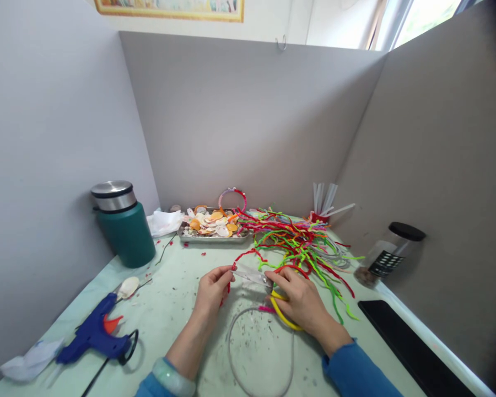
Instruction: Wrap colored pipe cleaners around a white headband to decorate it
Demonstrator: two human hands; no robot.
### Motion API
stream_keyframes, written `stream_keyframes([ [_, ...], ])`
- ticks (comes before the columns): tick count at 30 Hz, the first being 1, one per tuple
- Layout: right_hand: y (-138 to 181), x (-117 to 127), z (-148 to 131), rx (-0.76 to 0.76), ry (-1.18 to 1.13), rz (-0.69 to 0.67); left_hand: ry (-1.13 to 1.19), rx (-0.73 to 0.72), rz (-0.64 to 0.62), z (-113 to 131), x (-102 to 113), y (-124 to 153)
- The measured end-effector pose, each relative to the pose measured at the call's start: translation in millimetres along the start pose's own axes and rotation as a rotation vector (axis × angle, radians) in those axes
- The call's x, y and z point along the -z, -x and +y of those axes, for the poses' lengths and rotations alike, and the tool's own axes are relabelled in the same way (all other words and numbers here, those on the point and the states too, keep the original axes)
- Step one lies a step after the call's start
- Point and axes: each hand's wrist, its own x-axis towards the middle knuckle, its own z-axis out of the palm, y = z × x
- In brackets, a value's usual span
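Note:
My left hand (pixel 213 290) pinches a red pipe cleaner (pixel 248 255) near its end, just above the pale green table (pixel 169 309). My right hand (pixel 301 301) grips yellow-handled scissors (pixel 254 275), whose open blades point left at the red pipe cleaner between my hands. A bare grey headband hoop (pixel 231 353) lies on the table below my hands. A tangled heap of red, green and orange pipe cleaners (pixel 301 240) lies just beyond my right hand.
A metal tray of shells (pixel 213 226) and a wrapped headband (pixel 233 194) stand at the back. A green flask (pixel 124 223) and blue glue gun (pixel 93 333) are on the left. A cup of glue sticks (pixel 324 204), a jar (pixel 386 256) and a black slab (pixel 413 347) are on the right.

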Motion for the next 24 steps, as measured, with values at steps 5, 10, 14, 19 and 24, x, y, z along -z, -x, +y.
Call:
stream_keyframes([
  [5,1.7,-0.8,2.6,0.011,0.078,-0.027,0.042,0.018,-0.018,-0.8,0.2,0.6],
  [10,1.7,-2.2,2.5,0.016,0.074,-0.026,0.096,0.048,-0.005,-1.6,0.8,-0.7],
  [14,1.6,-3.7,1.8,0.018,0.018,-0.008,0.120,0.053,-0.010,-2.3,1.0,-2.1],
  [19,2.5,-4.7,1.5,0.026,0.000,-0.003,0.152,0.053,-0.008,-1.9,-0.1,-2.7],
  [24,3.0,-4.4,0.8,0.030,0.032,-0.011,0.154,0.046,0.006,-1.5,-0.9,-1.8],
])
